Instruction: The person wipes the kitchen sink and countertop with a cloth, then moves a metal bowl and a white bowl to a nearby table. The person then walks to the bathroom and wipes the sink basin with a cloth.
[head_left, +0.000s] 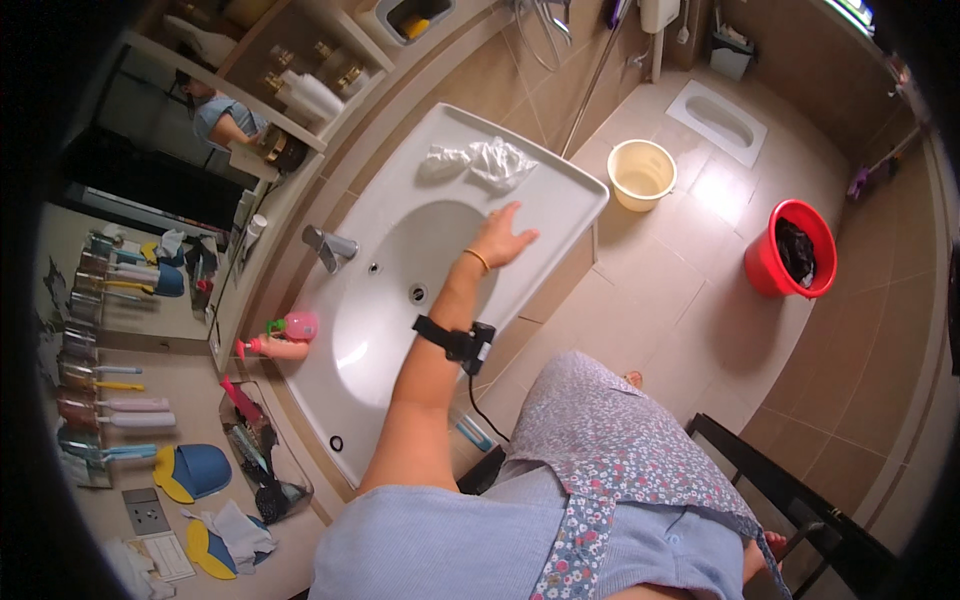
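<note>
My left hand (506, 236) is over the right rim of a white washbasin (559, 217), fingers apart and nothing in it. Just beyond its fingertips lies a crumpled white plastic bag or sheet (495, 163) on the basin's flat ledge. A yellow band circles that wrist, and a black strapped device (471, 346) with a cable sits on the forearm. At the lower right, my right hand (766, 547) is partly covered by my floral apron (622, 427). It is at the metal handle (804, 531) of a dark-framed door (757, 465); its grip is unclear.
A chrome faucet (330, 247) and two pump bottles (281, 341) stand at the basin's left. Wall holders carry several toothbrushes (131, 371). On the tiled floor are a cream bucket (642, 176), a red bucket (787, 251) holding a black bag, and a squat toilet (716, 120).
</note>
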